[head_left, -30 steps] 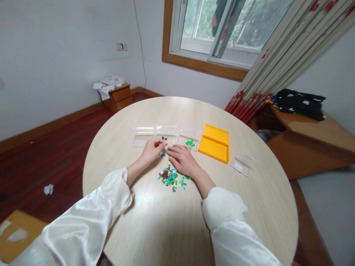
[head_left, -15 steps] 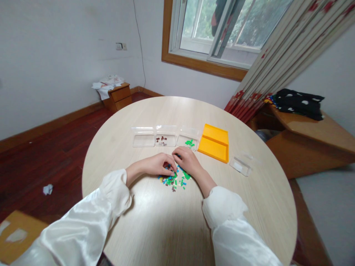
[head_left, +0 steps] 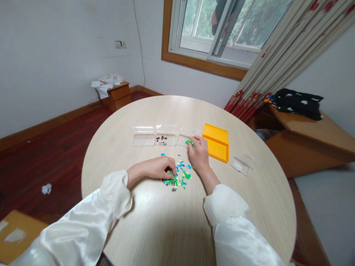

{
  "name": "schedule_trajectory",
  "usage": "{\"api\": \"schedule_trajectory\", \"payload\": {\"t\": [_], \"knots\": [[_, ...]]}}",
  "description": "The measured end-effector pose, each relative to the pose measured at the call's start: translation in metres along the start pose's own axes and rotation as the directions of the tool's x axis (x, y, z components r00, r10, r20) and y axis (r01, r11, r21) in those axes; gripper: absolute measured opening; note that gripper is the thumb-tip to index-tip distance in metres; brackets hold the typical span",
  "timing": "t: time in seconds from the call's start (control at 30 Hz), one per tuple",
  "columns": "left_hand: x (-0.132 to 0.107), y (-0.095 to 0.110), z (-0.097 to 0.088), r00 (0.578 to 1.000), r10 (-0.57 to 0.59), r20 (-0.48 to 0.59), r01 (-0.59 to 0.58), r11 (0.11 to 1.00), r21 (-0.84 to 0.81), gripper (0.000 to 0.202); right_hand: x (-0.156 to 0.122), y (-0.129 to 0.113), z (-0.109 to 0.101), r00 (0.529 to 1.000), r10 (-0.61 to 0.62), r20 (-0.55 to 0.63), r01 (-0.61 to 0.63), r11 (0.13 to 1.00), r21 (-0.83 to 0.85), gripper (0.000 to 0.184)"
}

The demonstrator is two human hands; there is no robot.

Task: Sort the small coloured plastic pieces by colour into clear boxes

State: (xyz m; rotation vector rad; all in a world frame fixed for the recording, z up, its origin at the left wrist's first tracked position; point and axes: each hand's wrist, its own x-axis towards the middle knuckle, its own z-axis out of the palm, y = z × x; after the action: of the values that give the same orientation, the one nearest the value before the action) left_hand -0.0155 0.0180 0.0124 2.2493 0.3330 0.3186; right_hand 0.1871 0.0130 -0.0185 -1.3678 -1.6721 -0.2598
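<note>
A loose pile of tiny building bricks [head_left: 183,177], green, blue, brown, yellow and pale, lies on the table. At its left side my left hand [head_left: 163,167] is closed, thumb and fingertips pinched together among the bricks; what they hold is too small to make out. My right hand [head_left: 199,152] hovers at a clear plastic box [head_left: 181,142] holding green bricks [head_left: 189,142]. A gap shows between its thumb and forefinger, and I see no brick held there. The hand covers that box's right part.
Left of it stand a clear box [head_left: 165,135] with brown bricks and another clear box [head_left: 143,140]. An open yellow case [head_left: 215,142] lies close to my right hand, with a small clear box [head_left: 240,166] beyond it. The round table [head_left: 155,229] has a curved edge.
My right hand has moved from the pile, up and right, to the box with green bricks. Blue bricks at the pile's back are now uncovered. My left hand stays at the pile, slightly lower.
</note>
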Motion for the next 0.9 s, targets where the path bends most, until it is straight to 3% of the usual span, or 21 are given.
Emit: {"api": "schedule_trajectory", "payload": {"t": [0.17,0.3,0.47,0.63,0.9], "knots": [[0.001,-0.001,0.001,0.998,-0.058,-0.021,0.057,0.998,-0.028,0.012,-0.008,-0.015,-0.011,0.994,-0.053,0.094,0.038,0.988,0.152,0.022],[0.001,-0.004,0.003,0.992,-0.111,-0.060,0.109,0.993,-0.036,0.014,-0.021,-0.029,-0.029,0.973,-0.056,0.225,-0.012,0.957,0.289,0.015],[0.001,-0.004,0.004,0.982,-0.133,-0.133,0.126,0.990,-0.060,0.015,-0.032,-0.036,-0.058,0.893,-0.084,0.441,-0.104,0.918,0.384,0.016],[0.002,0.000,0.004,0.963,-0.139,-0.230,0.116,0.987,-0.110,0.015,-0.035,-0.038,-0.076,0.798,-0.137,0.587,-0.064,0.949,0.308,0.016],[0.002,0.001,0.005,0.954,-0.148,-0.262,0.120,0.985,-0.121,0.015,-0.037,-0.033,-0.076,0.725,-0.103,0.681,-0.013,0.987,0.163,0.011]]}}
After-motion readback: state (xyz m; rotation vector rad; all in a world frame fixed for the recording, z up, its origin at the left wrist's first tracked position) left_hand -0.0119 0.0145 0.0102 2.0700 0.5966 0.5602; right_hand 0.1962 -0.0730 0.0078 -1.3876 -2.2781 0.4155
